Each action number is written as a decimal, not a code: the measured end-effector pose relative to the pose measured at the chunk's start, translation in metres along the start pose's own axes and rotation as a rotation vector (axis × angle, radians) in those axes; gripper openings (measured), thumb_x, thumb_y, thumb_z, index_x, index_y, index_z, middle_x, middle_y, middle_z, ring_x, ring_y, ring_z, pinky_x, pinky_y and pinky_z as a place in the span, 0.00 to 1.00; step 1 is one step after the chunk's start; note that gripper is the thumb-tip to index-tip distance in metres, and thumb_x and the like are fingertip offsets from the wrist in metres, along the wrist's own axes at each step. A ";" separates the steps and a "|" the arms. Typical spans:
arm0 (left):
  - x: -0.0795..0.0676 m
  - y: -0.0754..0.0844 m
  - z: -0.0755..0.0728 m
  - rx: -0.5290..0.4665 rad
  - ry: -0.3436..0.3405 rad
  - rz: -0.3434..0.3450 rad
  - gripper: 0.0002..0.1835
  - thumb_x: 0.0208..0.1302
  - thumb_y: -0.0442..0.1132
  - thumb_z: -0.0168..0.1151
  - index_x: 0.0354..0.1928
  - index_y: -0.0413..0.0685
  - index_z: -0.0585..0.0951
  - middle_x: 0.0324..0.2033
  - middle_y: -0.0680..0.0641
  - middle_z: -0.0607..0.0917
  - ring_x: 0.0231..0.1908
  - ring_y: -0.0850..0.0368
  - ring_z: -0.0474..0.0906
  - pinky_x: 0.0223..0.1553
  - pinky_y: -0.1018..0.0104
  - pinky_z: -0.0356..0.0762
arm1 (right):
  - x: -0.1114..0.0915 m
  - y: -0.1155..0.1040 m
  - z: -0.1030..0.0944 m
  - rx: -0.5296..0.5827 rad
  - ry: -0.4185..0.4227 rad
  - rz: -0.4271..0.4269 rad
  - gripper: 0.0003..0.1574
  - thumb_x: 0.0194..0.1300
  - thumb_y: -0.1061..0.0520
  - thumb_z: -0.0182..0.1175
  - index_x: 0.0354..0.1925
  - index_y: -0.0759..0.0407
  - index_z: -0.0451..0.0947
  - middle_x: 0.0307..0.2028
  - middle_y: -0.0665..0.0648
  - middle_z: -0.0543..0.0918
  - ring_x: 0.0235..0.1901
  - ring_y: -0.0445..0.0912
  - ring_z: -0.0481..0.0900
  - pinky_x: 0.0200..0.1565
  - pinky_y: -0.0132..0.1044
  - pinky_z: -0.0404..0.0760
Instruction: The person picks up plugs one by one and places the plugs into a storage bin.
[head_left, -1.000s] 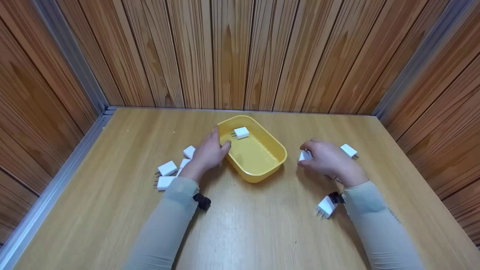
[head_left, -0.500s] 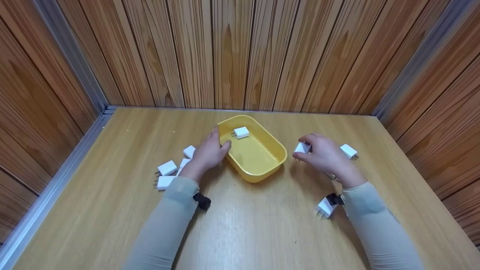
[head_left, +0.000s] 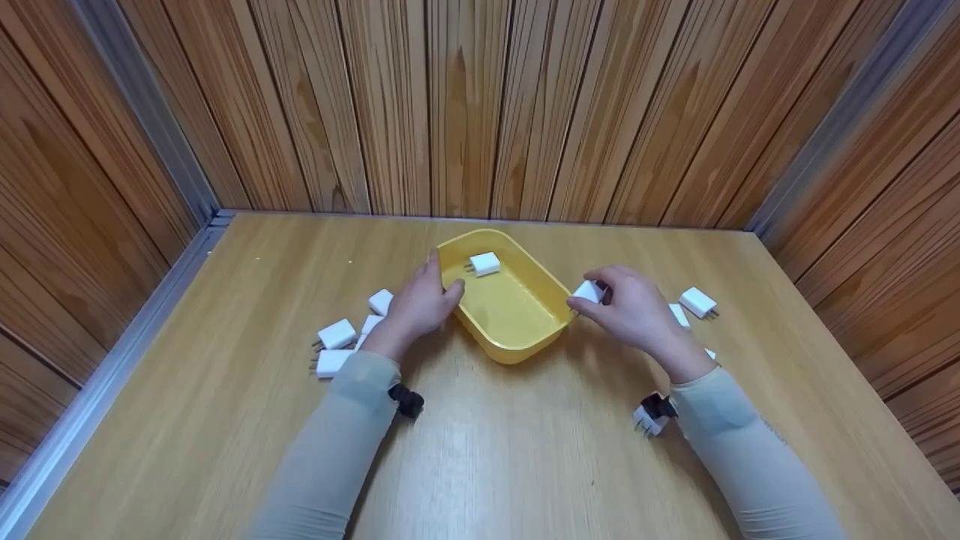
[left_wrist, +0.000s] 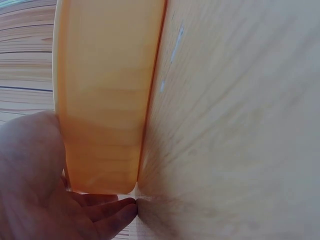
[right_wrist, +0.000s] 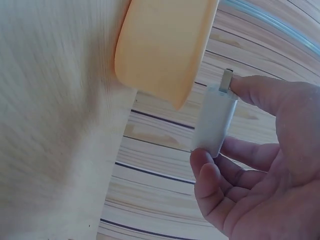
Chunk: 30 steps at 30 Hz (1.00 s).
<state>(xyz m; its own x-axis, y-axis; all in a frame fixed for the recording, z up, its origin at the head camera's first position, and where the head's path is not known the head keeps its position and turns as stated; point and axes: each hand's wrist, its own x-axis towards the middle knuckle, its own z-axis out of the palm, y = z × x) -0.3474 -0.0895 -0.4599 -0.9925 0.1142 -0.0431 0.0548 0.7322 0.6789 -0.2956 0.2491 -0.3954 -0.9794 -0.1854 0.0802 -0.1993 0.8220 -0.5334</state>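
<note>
My right hand point(head_left: 634, 311) pinches a white charger plug point(head_left: 589, 291) between thumb and fingertips, just at the right rim of the yellow plastic bin point(head_left: 517, 346). In the right wrist view the same charger plug point(right_wrist: 214, 122) has its metal prongs by the thumb, and the bin point(right_wrist: 160, 50) is close beside it. At the bin's left end my left hand point(head_left: 421, 304) holds the rim, its thumb at the edge and fingers along the outer wall. The left wrist view shows the fingers point(left_wrist: 115, 215) under the bin's corner point(left_wrist: 105, 170). One charger plug point(head_left: 484, 263) lies inside the bin.
Several white charger plugs point(head_left: 336, 334) are grouped left of the left forearm, partly covered. More lie on the right, including one charger plug point(head_left: 698, 302) at the back and another charger plug point(head_left: 649, 421) beneath the right wrist strap. Wood-panel walls point(head_left: 465, 112) enclose the table.
My right hand has lifted the charger plug and carried it left to the bin's rim, uncovering other charger plugs behind it. The left hand and bin look still.
</note>
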 end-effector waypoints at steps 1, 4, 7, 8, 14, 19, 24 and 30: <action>0.000 0.000 0.000 0.006 0.004 0.003 0.50 0.83 0.62 0.51 0.91 0.43 0.44 0.85 0.34 0.61 0.80 0.37 0.66 0.79 0.40 0.64 | 0.000 -0.001 0.001 -0.003 0.003 -0.006 0.41 0.75 0.36 0.72 0.70 0.61 0.81 0.56 0.60 0.84 0.53 0.57 0.81 0.53 0.52 0.86; 0.001 0.000 0.000 0.017 0.011 0.003 0.50 0.83 0.62 0.51 0.91 0.42 0.45 0.85 0.34 0.61 0.80 0.36 0.65 0.79 0.40 0.65 | 0.001 -0.003 0.003 -0.007 0.010 -0.020 0.40 0.74 0.35 0.73 0.69 0.61 0.81 0.55 0.60 0.84 0.52 0.57 0.81 0.53 0.51 0.85; 0.000 0.001 0.000 0.006 0.006 -0.010 0.50 0.84 0.62 0.51 0.91 0.44 0.44 0.85 0.35 0.61 0.78 0.37 0.68 0.78 0.40 0.66 | 0.002 -0.006 0.006 -0.008 0.009 -0.026 0.40 0.74 0.34 0.72 0.69 0.60 0.82 0.54 0.59 0.84 0.51 0.55 0.81 0.52 0.51 0.86; 0.000 0.001 0.000 0.005 0.006 -0.012 0.50 0.84 0.62 0.51 0.92 0.45 0.44 0.86 0.35 0.60 0.78 0.37 0.68 0.78 0.40 0.65 | 0.002 -0.006 0.006 -0.008 0.007 -0.029 0.40 0.74 0.34 0.72 0.69 0.59 0.82 0.54 0.59 0.84 0.51 0.55 0.81 0.53 0.51 0.86; -0.001 0.002 -0.001 -0.009 -0.005 -0.021 0.51 0.84 0.63 0.51 0.92 0.47 0.41 0.86 0.36 0.59 0.79 0.40 0.67 0.80 0.40 0.63 | 0.005 -0.011 0.010 -0.006 -0.014 -0.021 0.39 0.74 0.33 0.72 0.68 0.58 0.83 0.55 0.58 0.84 0.52 0.55 0.81 0.55 0.52 0.86; -0.002 0.002 -0.001 -0.027 -0.013 -0.024 0.50 0.84 0.62 0.52 0.92 0.48 0.41 0.86 0.37 0.59 0.76 0.40 0.68 0.79 0.40 0.64 | 0.010 -0.016 0.015 0.001 -0.051 0.011 0.39 0.74 0.34 0.73 0.68 0.59 0.83 0.55 0.58 0.84 0.52 0.55 0.81 0.54 0.51 0.86; -0.002 0.002 -0.001 -0.035 -0.012 -0.022 0.50 0.84 0.62 0.53 0.92 0.47 0.42 0.86 0.38 0.60 0.73 0.41 0.71 0.76 0.41 0.68 | 0.017 -0.023 0.018 -0.011 -0.088 0.015 0.38 0.74 0.36 0.73 0.68 0.59 0.83 0.55 0.58 0.85 0.51 0.55 0.81 0.54 0.50 0.87; -0.001 0.001 0.000 -0.014 -0.010 -0.005 0.50 0.84 0.62 0.51 0.91 0.44 0.42 0.85 0.36 0.61 0.77 0.41 0.69 0.78 0.42 0.65 | 0.025 -0.031 0.021 -0.096 -0.132 0.003 0.38 0.74 0.36 0.73 0.67 0.61 0.83 0.52 0.59 0.85 0.48 0.55 0.81 0.48 0.47 0.85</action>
<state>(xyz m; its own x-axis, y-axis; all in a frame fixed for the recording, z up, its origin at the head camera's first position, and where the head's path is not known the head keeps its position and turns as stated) -0.3467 -0.0890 -0.4588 -0.9916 0.1174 -0.0541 0.0480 0.7231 0.6891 -0.3131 0.2073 -0.3946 -0.9684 -0.2471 -0.0355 -0.2052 0.8690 -0.4503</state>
